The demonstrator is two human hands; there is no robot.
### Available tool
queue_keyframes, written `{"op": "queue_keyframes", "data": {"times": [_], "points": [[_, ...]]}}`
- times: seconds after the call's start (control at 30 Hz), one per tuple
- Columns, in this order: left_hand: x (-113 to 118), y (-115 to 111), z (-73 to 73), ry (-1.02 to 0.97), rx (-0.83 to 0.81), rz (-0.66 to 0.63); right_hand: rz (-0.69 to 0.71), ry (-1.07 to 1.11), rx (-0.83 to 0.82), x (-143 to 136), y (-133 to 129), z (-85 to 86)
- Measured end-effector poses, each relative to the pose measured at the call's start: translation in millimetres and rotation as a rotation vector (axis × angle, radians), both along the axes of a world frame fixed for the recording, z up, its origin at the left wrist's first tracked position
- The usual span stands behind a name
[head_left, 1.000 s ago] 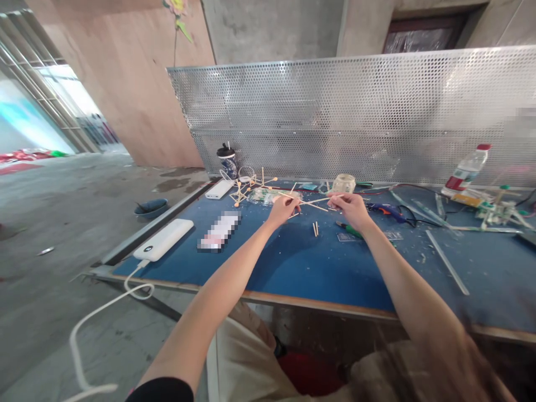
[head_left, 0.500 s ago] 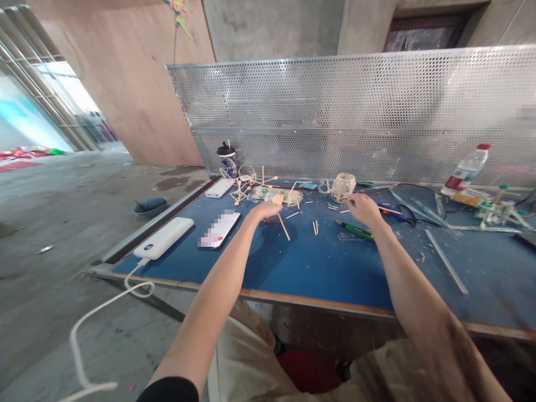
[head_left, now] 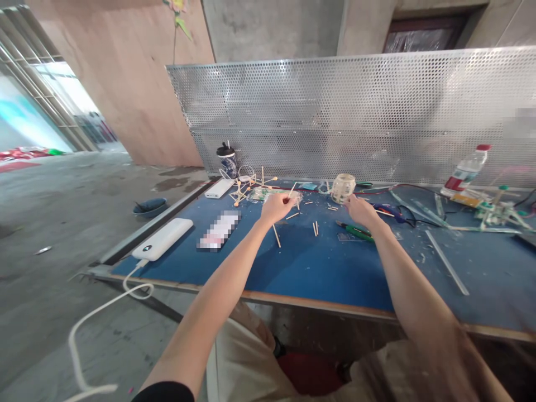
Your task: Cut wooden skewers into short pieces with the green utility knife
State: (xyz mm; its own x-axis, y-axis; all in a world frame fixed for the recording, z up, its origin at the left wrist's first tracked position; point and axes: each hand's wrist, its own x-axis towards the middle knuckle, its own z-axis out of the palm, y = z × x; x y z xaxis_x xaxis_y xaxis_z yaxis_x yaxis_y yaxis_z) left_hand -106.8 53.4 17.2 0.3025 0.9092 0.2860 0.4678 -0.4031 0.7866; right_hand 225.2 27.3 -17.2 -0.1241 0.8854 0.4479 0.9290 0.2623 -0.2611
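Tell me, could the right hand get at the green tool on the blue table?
Probably yes: the green tool lies close to the right hand, on its near side, with nothing visible on top. The thin stick the hand seems to hold might need putting down first.

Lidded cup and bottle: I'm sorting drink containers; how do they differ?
The cup is dark and patterned; the bottle is clear above a red label. The cup has a black lid with a straw; the bottle has a red cap. Both stand near the perforated panel.
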Motion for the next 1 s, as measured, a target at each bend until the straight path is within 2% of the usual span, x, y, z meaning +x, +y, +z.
{"op": "queue_keyframes", "data": {"times": [0.17,0.27,0.4,0.57,0.7,1.0], "points": [[28.9,-17.1,-4.5,-0.085,0.036,-0.204,0.18,-0.021,0.1,-34.6,-6.6,19.6],[40.0,-26.0,-6.4,-0.139,0.081,-0.268,0.294,-0.065,0.109,-55.0,-14.6,21.8],[46.5,-35.7,-4.6,-0.202,0.151,-0.306,0.344,-0.115,0.099,-68.2,-22.1,18.8],[49.8,-43.2,-1.4,-0.233,0.207,-0.317,0.37,-0.151,0.083,-73.5,-26.2,16.3],[50.1,-40.5,-4.5,-0.257,0.216,-0.271,0.396,-0.134,0.087,-76.1,-30.5,21.8],[43.2,-24.4,-12.9,-0.404,0.037,-0.25,0.33,0.015,0.111,-57.4,-35.4,39.0]]}}
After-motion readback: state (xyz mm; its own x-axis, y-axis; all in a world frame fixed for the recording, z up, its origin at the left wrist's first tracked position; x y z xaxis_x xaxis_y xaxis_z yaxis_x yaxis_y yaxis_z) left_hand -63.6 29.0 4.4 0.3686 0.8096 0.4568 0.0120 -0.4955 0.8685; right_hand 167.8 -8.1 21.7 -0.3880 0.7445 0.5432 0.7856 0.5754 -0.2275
